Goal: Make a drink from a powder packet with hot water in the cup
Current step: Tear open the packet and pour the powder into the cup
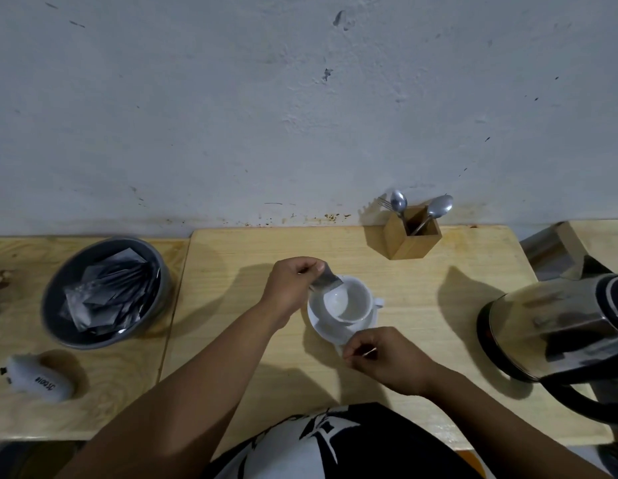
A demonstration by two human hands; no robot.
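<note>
Cup (347, 302): white, on a saucer (326, 331) on the middle of the table (421, 305); contents hard to make out.
Packet (326, 280): silver, blurred, tilted over the cup's left rim, pinched in the left hand (293, 288); no print readable.
Right hand (383, 357): closed, pinching something thin just beside the saucer's near edge; what it is cannot be told.
Kettle (556, 326): steel, cut off at the right edge.
Bowl (105, 292): grey, holds more silver packets, blurred.
White object (39, 378): near left, lettering unreadable.
Box (413, 233): wooden, holds spoons (439, 207) and a fork.
</note>
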